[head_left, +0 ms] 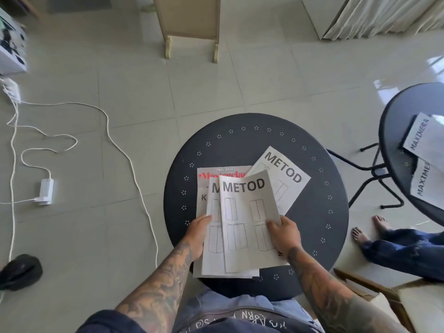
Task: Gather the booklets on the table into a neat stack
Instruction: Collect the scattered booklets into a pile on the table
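Note:
Several booklets lie overlapping on a round black table. The top METOD booklet is pinched at its right edge by my right hand. My left hand grips the left edge of a second METOD booklet under it. Beneath these lie a booklet marked with a K and a magazine with a red title. A third METOD booklet lies askew to the right, partly covered by the top one.
A second black table at the right carries MAXIMERA booklets. A seated person's bare feet and jeans are at the right. White cables and a charger lie on the tiled floor at left. A wooden stand is behind.

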